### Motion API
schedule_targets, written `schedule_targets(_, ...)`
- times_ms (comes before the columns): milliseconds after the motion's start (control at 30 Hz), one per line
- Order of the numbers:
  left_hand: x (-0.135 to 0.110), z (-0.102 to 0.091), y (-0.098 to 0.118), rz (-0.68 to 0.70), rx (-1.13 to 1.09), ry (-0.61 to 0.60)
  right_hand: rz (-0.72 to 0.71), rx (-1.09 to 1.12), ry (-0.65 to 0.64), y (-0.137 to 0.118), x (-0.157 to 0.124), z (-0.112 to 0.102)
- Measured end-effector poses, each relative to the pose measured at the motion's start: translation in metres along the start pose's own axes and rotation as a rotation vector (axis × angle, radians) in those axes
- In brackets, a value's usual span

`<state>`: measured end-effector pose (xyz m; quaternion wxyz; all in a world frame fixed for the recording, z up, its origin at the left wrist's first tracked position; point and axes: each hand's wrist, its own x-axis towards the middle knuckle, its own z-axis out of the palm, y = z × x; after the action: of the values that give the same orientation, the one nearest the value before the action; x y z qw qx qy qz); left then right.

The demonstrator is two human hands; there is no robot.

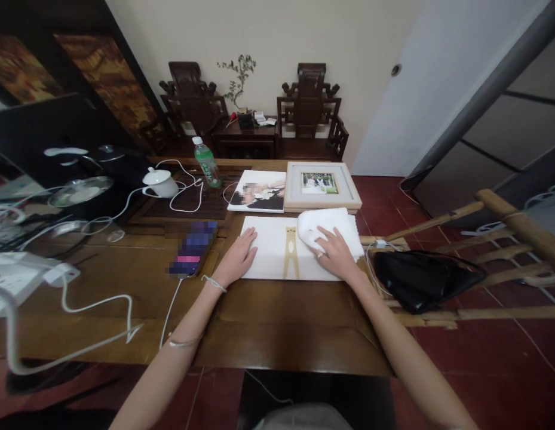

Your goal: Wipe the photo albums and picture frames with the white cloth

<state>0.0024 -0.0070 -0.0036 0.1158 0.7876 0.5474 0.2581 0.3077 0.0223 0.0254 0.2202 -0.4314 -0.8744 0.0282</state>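
A white panel with a tan stand piece point(277, 251) lies face down on the wooden table point(268, 322). My left hand point(238, 257) rests flat on the panel's left edge, fingers stretched out. My right hand point(333, 249) presses a white cloth point(324, 227) onto the panel's right part, fingers curled over the cloth. Behind the panel lie a light wooden picture frame point(322, 185) and an unframed photo print point(258, 191).
A phone point(194, 248) on a white cable lies left of the panel. A green bottle point(207, 161), a white teapot point(159, 182), cables and cookware crowd the table's left. A black bag point(420, 279) sits on a bamboo chair point(496, 239) at right. Dark carved chairs point(309, 110) stand behind.
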Motion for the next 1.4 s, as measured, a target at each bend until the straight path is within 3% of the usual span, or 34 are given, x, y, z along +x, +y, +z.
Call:
schedule_targets(133, 0.000, 0.000, 0.000, 0.001, 0.002, -0.005, -0.007, 0.000, -0.012, -0.007, -0.004, -0.001)
schedule_targets(333, 0.000, 0.001, -0.002, 0.004, 0.009, -0.005, -0.030, 0.061, -0.138, -0.041, -0.048, -0.024)
schedule_targets(467, 0.000, 0.000, 0.000, 0.006, 0.010, -0.006, -0.055, 0.100, -0.175, -0.051, -0.066, -0.034)
schedule_targets(600, 0.000, -0.001, 0.001, 0.002, -0.006, 0.007, -0.042, 0.085, -0.135, -0.039, -0.054, -0.031)
schedule_targets(833, 0.000, -0.001, 0.001, -0.011, -0.017, -0.005, 0.000, 0.018, -0.049, -0.005, 0.000, -0.005)
schedule_targets(933, 0.000, -0.001, 0.001, -0.010, -0.016, -0.006, 0.008, 0.007, -0.028, -0.004, 0.004, 0.001)
schedule_targets(1233, 0.000, -0.001, 0.002, -0.008, -0.008, -0.004, -0.017, 0.105, -0.102, -0.052, -0.061, -0.025)
schedule_targets(1400, 0.000, -0.001, 0.002, -0.005, -0.022, 0.007, -0.052, 0.128, -0.111, -0.054, -0.072, -0.029)
